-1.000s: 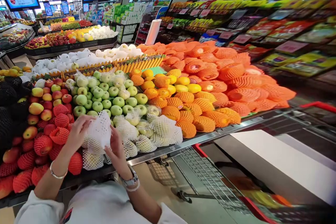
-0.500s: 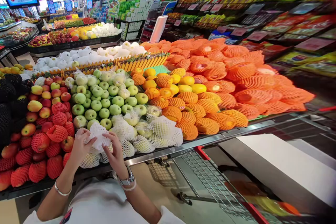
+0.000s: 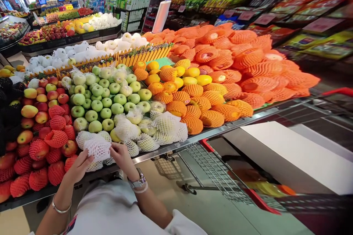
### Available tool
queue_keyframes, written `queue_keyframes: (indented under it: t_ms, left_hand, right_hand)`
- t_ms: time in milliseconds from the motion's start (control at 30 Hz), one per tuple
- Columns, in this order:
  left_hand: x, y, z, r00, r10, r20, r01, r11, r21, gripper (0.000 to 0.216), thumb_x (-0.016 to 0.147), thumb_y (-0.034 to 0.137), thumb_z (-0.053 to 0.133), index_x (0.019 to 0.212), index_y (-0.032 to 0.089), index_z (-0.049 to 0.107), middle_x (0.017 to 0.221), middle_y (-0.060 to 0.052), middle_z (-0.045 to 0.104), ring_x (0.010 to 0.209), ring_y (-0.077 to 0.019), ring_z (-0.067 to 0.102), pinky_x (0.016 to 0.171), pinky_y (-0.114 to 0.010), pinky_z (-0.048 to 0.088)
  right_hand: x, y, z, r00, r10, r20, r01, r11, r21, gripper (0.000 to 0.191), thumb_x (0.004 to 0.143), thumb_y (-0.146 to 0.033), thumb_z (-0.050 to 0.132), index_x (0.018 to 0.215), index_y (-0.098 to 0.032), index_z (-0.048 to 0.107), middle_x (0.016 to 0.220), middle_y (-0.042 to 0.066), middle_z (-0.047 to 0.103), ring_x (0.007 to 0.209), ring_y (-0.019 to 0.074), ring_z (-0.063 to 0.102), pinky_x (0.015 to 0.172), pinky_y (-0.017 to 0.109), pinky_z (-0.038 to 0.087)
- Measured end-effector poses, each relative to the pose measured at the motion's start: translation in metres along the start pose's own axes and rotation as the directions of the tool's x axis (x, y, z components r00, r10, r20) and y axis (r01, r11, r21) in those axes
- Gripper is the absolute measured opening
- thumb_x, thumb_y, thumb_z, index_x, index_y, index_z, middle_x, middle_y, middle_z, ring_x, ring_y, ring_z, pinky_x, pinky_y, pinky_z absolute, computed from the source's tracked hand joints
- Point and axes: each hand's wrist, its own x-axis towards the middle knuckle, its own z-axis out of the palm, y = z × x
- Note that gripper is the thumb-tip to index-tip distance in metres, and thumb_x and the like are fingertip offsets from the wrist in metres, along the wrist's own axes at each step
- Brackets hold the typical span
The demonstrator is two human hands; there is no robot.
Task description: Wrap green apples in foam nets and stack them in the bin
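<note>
Fruit-filled stand (image 3: 165, 150), white net (image 3: 97, 148) between both hands (image 3: 78, 167) (image 3: 123, 158)

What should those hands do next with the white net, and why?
I'd probably pull gently outward to spread the white foam net. The left hand and right hand hold it at opposite sides, and no clear opening shows; what is inside, if anything, I can't tell.

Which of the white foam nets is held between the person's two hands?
The white foam net spanning from the left hand to the right hand; the other white nets rest on the display, in neither hand.
</note>
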Motion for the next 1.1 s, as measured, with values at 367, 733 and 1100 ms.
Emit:
queue_keyframes:
  t_ms: [367,733,1100]
  left_hand:
    - [-0.006,0.041,0.001,0.883,0.275,0.381,-0.428,0.805,0.411,0.034,0.096,0.040,0.045,0.110,0.020,0.069,0.109,-0.010,0.074,0.106,-0.0265,0.067,0.097,-0.044,0.053]
    - [0.010,0.040,0.015,0.781,0.385,0.491,-0.609,0.643,0.464,0.034,0.094,0.031,0.052,0.124,0.017,0.059,0.120,-0.012,0.071,0.118,-0.0259,0.063,0.112,-0.047,0.041]
    - [0.010,0.058,0.021,0.836,0.373,0.402,-0.518,0.779,0.353,0.027,0.095,0.029,0.049,0.105,0.023,0.072,0.110,-0.005,0.076,0.107,-0.0231,0.067,0.104,-0.038,0.048]
  right_hand:
    - [-0.009,-0.003,-0.006,0.966,0.130,0.221,-0.224,0.849,0.479,0.045,0.079,-0.052,0.063,0.049,-0.019,0.051,0.035,-0.010,0.034,0.033,0.0039,0.023,0.035,0.019,0.014]
    - [-0.005,0.004,-0.008,0.980,0.195,0.036,-0.139,0.548,0.825,0.030,0.066,-0.042,0.086,0.085,-0.021,0.076,0.084,-0.001,0.076,0.074,0.0137,0.067,0.075,0.025,0.055]
    - [-0.009,0.006,-0.010,0.992,-0.095,-0.079,0.123,0.821,0.557,0.027,0.075,-0.017,0.064,0.098,-0.025,0.076,0.099,0.001,0.078,0.095,0.0204,0.070,0.095,0.036,0.052]
